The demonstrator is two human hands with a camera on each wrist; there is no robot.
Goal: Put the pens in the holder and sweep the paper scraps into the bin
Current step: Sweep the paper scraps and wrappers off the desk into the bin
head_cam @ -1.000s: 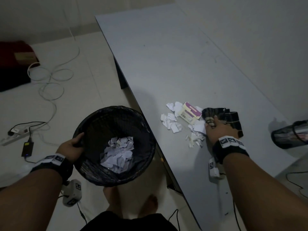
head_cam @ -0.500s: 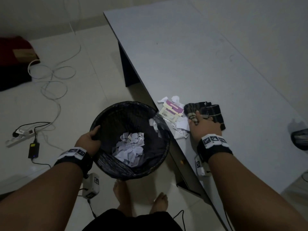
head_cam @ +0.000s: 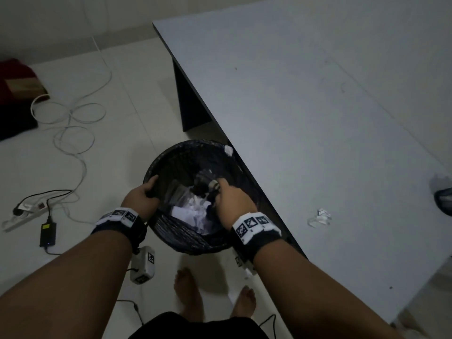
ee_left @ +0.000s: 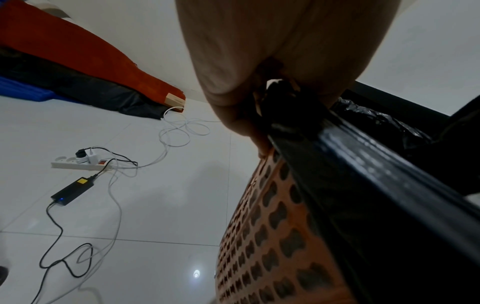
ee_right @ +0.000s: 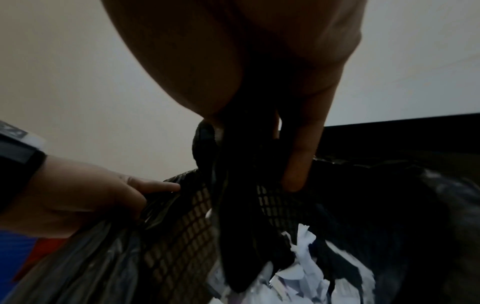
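Note:
The black-lined mesh bin (head_cam: 171, 231) hangs just below the grey table's near edge (head_cam: 269, 189). My left hand (head_cam: 148, 190) grips its left rim, thumb inside; the left wrist view shows the fingers (ee_left: 241, 121) curled over the rim against the orange mesh wall (ee_left: 272, 236). Over the bin's mouth, my right hand (head_cam: 221, 192) holds a dark cloth (ee_right: 233, 216) that dangles inside. White paper scraps (head_cam: 193, 214) lie heaped at the bottom. One scrap (head_cam: 228, 150) sits at the bin's far rim by the table edge. No pens are visible.
A dark mesh holder (head_cam: 444, 199) peeks in at the table's right edge, with a small pale clear piece (head_cam: 320, 217) lying left of it. On the floor are a power strip (head_cam: 27, 211), a black adapter (head_cam: 47, 234), looping white cables (head_cam: 73, 123) and my bare feet (head_cam: 188, 289).
My right hand slid the cloth left across the table, pushing the scraps and a small box off the edge into the bin, and now hangs over it. The bin moved under the edge.

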